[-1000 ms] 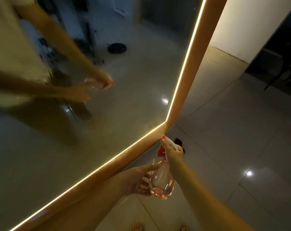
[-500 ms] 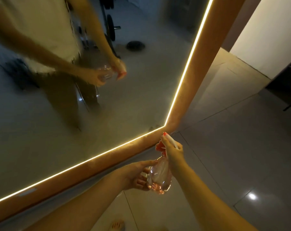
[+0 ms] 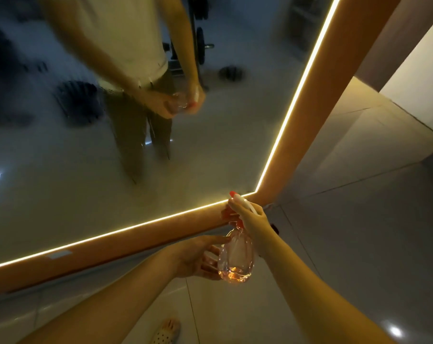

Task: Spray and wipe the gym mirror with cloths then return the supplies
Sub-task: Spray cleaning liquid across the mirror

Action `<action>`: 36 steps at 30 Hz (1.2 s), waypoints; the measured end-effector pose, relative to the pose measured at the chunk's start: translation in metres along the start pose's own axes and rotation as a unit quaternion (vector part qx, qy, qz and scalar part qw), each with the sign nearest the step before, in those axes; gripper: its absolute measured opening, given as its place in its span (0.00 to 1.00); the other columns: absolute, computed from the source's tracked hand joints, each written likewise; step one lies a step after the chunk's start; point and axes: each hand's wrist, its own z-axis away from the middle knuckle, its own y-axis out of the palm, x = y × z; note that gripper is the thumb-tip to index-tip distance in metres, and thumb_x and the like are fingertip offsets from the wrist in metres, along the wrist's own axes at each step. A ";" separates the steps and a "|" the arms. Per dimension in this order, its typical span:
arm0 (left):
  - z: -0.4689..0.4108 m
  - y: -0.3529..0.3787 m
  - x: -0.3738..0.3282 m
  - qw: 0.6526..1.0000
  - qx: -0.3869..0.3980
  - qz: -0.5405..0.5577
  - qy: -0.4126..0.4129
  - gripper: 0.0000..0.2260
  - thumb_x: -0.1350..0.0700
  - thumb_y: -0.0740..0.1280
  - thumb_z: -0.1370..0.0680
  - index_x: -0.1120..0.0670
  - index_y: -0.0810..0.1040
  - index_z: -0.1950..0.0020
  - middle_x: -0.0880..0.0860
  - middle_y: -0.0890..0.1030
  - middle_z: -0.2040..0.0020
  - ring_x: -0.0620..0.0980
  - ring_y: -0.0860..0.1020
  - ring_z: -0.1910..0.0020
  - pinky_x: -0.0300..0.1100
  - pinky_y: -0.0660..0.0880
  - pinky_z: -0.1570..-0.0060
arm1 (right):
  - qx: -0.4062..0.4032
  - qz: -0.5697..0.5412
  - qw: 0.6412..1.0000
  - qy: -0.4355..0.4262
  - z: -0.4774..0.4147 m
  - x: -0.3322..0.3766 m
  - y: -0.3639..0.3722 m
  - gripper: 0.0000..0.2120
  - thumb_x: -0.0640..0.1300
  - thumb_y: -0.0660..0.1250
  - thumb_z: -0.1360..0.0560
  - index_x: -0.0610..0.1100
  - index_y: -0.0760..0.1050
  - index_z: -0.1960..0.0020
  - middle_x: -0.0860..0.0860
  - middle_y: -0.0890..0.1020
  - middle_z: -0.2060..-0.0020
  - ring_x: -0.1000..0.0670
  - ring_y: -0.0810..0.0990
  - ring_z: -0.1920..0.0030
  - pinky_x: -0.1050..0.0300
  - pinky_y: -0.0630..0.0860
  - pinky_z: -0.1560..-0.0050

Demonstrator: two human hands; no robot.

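Observation:
A clear spray bottle (image 3: 236, 259) with a little pink liquid in its bottom and a red-and-white trigger head hangs in front of the mirror's lower right corner. My right hand (image 3: 251, 218) grips the trigger head, nozzle pointed at the glass. My left hand (image 3: 198, 258) cups the bottle's body from the left, fingers touching it. The large mirror (image 3: 210, 150) fills the upper left, edged by a lit strip and a wooden frame (image 3: 141, 244). It reflects me holding the bottle. No cloth is in view.
Grey floor tiles (image 3: 347, 244) spread to the right and below. A white wall corner (image 3: 421, 70) stands at the far right. A light slipper (image 3: 165, 331) shows at the bottom edge. Gym weights appear only as reflections.
The view has swung so more of the mirror and my reflection show. Both hands stay on the bottle, which sits slightly nearer the mirror's bottom frame.

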 end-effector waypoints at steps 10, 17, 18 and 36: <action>-0.016 0.081 -0.029 0.990 -0.018 -0.124 0.056 0.31 0.36 0.77 0.29 0.57 0.81 0.36 0.59 0.87 0.46 0.57 0.87 0.47 0.49 0.82 0.47 | 0.040 0.009 0.998 -0.044 0.037 0.033 -0.087 0.18 0.45 0.73 0.22 0.32 0.80 0.40 0.31 0.82 0.46 0.39 0.85 0.47 0.50 0.82 0.45; -0.020 0.141 -0.093 0.917 -0.137 -0.203 0.316 0.06 0.53 0.73 0.20 0.55 0.82 0.50 0.55 0.85 0.58 0.51 0.84 0.61 0.44 0.81 0.59 | 0.042 0.077 0.993 -0.083 0.076 0.050 -0.153 0.12 0.41 0.71 0.20 0.33 0.81 0.43 0.34 0.85 0.51 0.41 0.86 0.50 0.57 0.81 0.52; -0.021 0.149 -0.098 0.911 -0.129 -0.223 0.322 0.06 0.51 0.73 0.21 0.53 0.82 0.50 0.54 0.85 0.58 0.50 0.84 0.60 0.44 0.82 0.59 | 0.035 0.080 0.993 -0.083 0.079 0.050 -0.160 0.12 0.42 0.71 0.20 0.34 0.81 0.42 0.36 0.85 0.51 0.40 0.86 0.49 0.55 0.82 0.50; -0.193 0.244 -0.127 0.905 -0.011 -0.360 0.228 0.08 0.50 0.72 0.19 0.54 0.83 0.54 0.56 0.87 0.56 0.56 0.86 0.56 0.53 0.84 0.51 | -0.208 0.145 0.967 0.020 0.043 -0.049 -0.295 0.08 0.41 0.73 0.21 0.36 0.78 0.53 0.43 0.81 0.68 0.50 0.79 0.68 0.57 0.77 0.69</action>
